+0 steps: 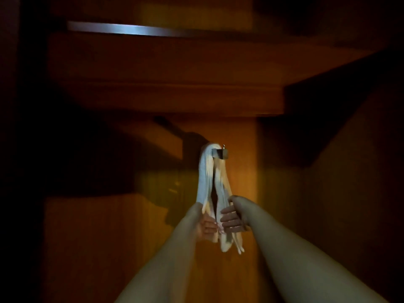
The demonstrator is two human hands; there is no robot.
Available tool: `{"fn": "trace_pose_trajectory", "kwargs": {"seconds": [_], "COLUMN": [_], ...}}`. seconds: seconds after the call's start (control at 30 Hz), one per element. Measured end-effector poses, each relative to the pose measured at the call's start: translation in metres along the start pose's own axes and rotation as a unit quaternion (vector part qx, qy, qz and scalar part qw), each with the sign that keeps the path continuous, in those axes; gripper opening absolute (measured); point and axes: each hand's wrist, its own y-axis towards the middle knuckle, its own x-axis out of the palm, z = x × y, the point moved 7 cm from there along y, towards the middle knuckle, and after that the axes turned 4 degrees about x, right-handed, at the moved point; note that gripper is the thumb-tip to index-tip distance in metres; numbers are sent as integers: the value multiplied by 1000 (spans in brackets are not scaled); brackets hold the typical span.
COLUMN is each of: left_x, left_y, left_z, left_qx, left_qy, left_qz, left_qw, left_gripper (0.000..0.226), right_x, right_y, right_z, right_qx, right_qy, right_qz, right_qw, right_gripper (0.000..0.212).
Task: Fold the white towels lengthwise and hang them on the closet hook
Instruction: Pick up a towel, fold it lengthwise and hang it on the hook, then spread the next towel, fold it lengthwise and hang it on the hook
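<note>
Towel (206, 171), white and folded into a narrow strip, hung draped over the hook (220, 153) on the closet's back panel (240, 182), slightly right of frame centre. Its long axis ran vertically, from 12 o'clock at the hook down to 6 o'clock at the loose ends. The fold sat over the hook at the top; two halves dropped on either side, parting a little lower down with a dark gap between them. The free ends pointed downward and hung just below the hands.

Left hand (206, 228) gripped the left half of the towel near its lower end, fingers curled round the cloth; the towel rose from it toward 12 o'clock. Right hand (232, 217) gripped the right half at about the same height, fingers wrapped across the front of the cloth and thumb above; the hook lay at roughly 11 o'clock from it. The two hands sat close together, just apart, with towel between them.

Wooden shelf (164, 84) spanned the closet above the hook at 12 o'clock. A metal rail (131, 30) ran across higher up. Lighting was dim; the closet's side areas were too dark to assess.
</note>
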Motion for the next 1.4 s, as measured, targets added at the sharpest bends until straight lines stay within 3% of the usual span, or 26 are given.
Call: {"fn": "trace_pose_trajectory", "kwargs": {"seconds": [0.13, 0.3, 0.4, 0.5, 0.63, 0.83, 1.0, 1.1, 1.4], "left_x": [-24, -40, -44, -41, -35, -49, -74, -77, -29], "left_y": [-36, -98, -138, -174, -209, -240, -272, -284, -329], "left_z": [-31, -53, -66, -87, -132, -229, -317, -364, -507], "left_qx": [0, 73, 120, 133, 143, 166, 120, 120, 108], "left_qy": [98, 206, 303, 410, 505, 627, 643, 681, 666], "left_qz": [31, 77, 101, 94, 44, -55, -136, -179, -365], "left_qw": [995, 973, 940, 897, 850, 760, 744, 700, 641], "left_gripper": [67, 50, 39, 22, 24, 63, 63, 65, 60], "right_x": [-7, -15, -16, -16, -14, -16, -6, 2, -11], "right_y": [-43, -101, -133, -163, -211, -277, -330, -364, -466], "right_z": [33, 64, 88, 110, 160, 285, 404, 461, 603], "right_qx": [24, -7, -22, -62, -102, -88, -7, 34, 140], "right_qy": [-99, -184, -252, -363, -474, -491, -506, -498, -447], "right_qz": [37, 72, 76, 97, 139, 109, 114, 118, 144], "right_qw": [994, 980, 964, 925, 863, 860, 855, 858, 872], "right_gripper": [43, 32, 26, 31, 44, 57, 63, 63, 52]}}
